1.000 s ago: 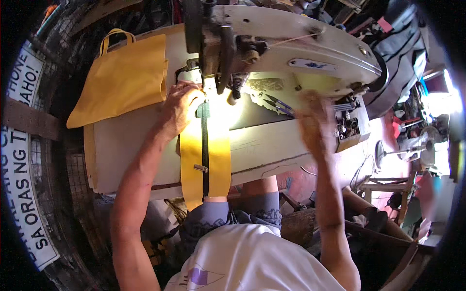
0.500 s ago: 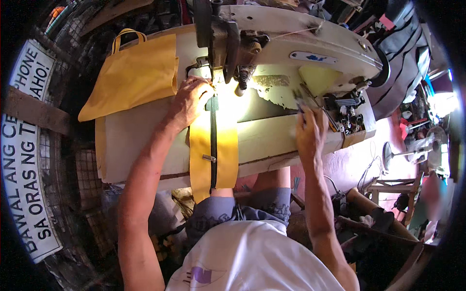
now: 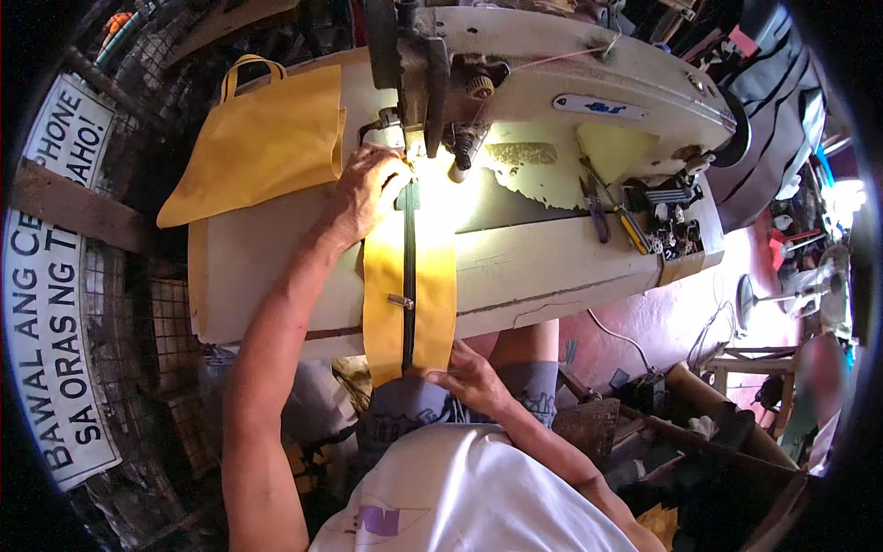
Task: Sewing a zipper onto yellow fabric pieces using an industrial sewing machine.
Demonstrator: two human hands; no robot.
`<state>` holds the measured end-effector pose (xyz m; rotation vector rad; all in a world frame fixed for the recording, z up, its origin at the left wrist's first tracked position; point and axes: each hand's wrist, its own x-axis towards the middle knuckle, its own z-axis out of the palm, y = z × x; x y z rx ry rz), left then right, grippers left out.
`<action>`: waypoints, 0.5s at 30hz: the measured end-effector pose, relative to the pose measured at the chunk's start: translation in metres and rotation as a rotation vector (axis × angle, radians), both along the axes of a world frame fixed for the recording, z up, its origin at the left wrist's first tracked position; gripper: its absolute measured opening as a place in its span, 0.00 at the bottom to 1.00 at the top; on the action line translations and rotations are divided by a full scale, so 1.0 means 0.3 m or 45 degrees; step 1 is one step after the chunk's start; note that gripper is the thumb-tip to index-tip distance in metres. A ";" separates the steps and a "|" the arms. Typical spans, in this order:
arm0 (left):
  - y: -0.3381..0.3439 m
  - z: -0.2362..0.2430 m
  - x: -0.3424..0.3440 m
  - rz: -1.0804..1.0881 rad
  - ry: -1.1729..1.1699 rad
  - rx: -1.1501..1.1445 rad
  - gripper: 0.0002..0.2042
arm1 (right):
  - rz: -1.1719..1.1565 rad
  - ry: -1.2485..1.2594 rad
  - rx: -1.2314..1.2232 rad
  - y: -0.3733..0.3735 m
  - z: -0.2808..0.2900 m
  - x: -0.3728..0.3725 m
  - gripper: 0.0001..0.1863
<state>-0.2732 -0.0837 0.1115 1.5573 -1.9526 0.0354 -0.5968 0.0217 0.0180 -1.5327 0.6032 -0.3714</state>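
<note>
A yellow strip with a black zipper down its middle lies toward me across the sewing machine bed, its near end hanging over the table's front edge. A metal zipper pull sits about halfway along. My left hand has curled fingers pinching the strip's far end, beside the lit needle area of the sewing machine. At the near end my right hand grips the strip's lower right corner; some of its fingers are hidden behind the material.
A yellow bag with handles lies left of the machine head. Purple-handled snips, a yellow-handled tool and a tray of small metal parts are at the table's right. A fan stands beyond.
My right hand has left the tools at the right, where the snips now lie, and has come to the strip's near end. My left hand stays by the needle.
</note>
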 end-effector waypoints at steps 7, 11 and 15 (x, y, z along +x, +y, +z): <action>0.043 0.008 -0.113 0.201 -0.031 -0.086 0.07 | -0.631 0.551 0.006 -0.412 0.485 -0.294 0.08; 0.105 0.021 -0.182 0.435 -0.234 0.084 0.18 | -0.783 0.948 -1.628 -0.729 0.622 -0.216 0.11; 0.098 0.030 -0.162 0.393 -0.073 0.173 0.18 | -0.538 0.867 -2.370 -0.792 0.565 0.017 0.27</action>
